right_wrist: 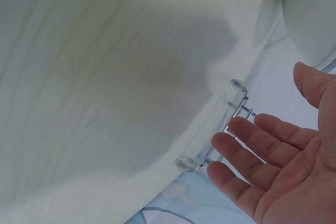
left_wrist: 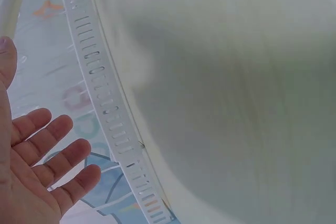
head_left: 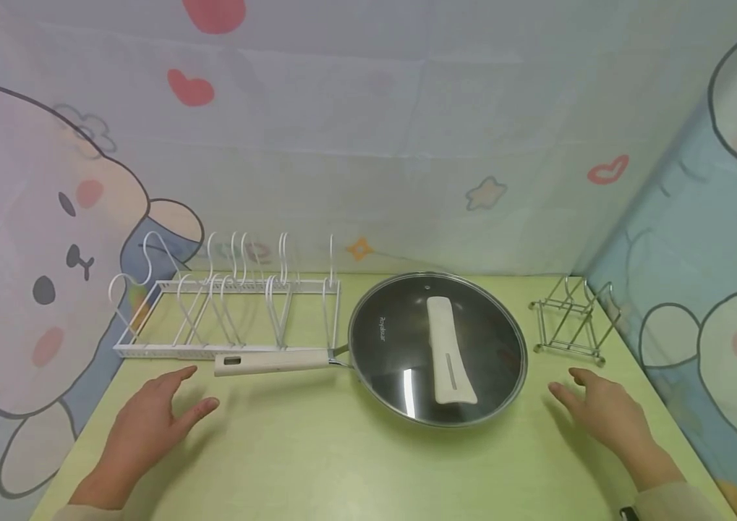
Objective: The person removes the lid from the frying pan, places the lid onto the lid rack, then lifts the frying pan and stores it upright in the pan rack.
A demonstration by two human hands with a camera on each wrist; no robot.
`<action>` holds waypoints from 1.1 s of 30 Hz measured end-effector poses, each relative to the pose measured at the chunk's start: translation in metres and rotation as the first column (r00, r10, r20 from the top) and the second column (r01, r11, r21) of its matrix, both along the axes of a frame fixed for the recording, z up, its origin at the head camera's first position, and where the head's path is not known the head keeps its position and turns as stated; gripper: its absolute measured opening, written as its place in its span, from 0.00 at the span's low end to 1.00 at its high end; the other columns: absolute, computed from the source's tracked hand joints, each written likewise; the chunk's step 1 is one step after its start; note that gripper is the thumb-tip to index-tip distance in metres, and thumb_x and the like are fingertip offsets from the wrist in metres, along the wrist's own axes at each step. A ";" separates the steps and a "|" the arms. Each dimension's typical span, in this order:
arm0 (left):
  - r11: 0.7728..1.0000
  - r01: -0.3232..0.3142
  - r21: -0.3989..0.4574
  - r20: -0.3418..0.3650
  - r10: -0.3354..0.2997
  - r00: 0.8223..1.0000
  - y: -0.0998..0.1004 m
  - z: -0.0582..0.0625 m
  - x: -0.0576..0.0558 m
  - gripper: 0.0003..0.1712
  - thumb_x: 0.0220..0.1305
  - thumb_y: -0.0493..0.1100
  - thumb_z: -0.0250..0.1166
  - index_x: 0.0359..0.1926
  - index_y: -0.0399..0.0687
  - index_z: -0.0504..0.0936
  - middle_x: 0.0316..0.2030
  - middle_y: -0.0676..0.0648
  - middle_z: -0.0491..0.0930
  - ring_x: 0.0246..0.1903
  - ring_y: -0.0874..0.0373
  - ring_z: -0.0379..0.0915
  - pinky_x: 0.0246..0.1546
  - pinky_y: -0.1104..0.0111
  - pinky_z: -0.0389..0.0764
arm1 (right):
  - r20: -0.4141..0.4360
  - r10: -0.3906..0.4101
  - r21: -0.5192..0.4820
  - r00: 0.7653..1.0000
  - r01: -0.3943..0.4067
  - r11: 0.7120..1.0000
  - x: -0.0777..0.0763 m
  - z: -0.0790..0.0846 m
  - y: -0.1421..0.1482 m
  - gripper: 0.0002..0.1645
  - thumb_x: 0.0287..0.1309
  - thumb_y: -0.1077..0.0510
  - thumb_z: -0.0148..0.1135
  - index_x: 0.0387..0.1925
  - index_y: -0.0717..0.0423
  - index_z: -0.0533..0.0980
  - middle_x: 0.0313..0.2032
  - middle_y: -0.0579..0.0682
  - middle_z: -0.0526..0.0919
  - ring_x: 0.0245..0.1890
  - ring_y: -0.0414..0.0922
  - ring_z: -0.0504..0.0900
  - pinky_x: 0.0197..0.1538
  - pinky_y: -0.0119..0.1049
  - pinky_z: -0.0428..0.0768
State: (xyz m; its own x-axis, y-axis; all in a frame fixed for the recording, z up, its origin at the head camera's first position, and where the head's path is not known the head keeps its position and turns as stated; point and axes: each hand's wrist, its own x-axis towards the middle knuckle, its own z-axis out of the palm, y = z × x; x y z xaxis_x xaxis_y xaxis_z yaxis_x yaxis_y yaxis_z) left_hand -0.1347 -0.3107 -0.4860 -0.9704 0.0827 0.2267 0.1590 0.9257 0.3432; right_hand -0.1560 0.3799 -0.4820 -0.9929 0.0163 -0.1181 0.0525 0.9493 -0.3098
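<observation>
A frying pan with a cream handle [head_left: 277, 362] sits mid-table, its handle pointing left. On it rests a dark glass lid [head_left: 388, 369] with a cream lid grip [head_left: 449, 354]. My left hand [head_left: 150, 420] hovers near the handle's end, fingers spread and holding nothing; the left wrist view shows its palm and loosely bent fingers [left_wrist: 58, 161]. To the right of the pan, my right hand [head_left: 609, 416] is held above the table, also holding nothing. It is nearest the small metal wire rack [head_left: 570, 344], whose edge appears behind the fingers [right_wrist: 247, 171] in the right wrist view.
A white wire rack [head_left: 231, 349] with several upright loops stands at the back left, behind the pan handle. The pale green table [head_left: 368, 477] meets a cartoon-printed cloth [head_left: 407, 145] at the back and sides.
</observation>
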 end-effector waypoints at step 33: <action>0.989 -0.010 0.150 -0.142 0.032 0.989 0.020 0.012 -0.001 0.42 0.67 0.59 0.74 0.71 0.36 0.74 0.65 0.29 0.78 0.60 0.30 0.75 0.52 0.32 0.77 | -0.059 0.018 -0.113 0.998 -0.024 0.993 0.005 0.010 -0.020 0.46 0.79 0.31 0.53 0.73 0.68 0.70 0.65 0.71 0.80 0.62 0.72 0.81 0.56 0.69 0.81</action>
State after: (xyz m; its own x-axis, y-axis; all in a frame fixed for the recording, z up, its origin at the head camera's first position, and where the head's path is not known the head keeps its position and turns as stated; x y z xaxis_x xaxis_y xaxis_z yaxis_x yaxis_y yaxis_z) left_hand -0.1360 -0.2905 -0.4741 -0.9281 0.0175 0.3720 0.1974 0.8701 0.4517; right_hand -0.1506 0.3597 -0.4723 -0.9980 -0.0148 -0.0609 0.0121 0.9084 -0.4180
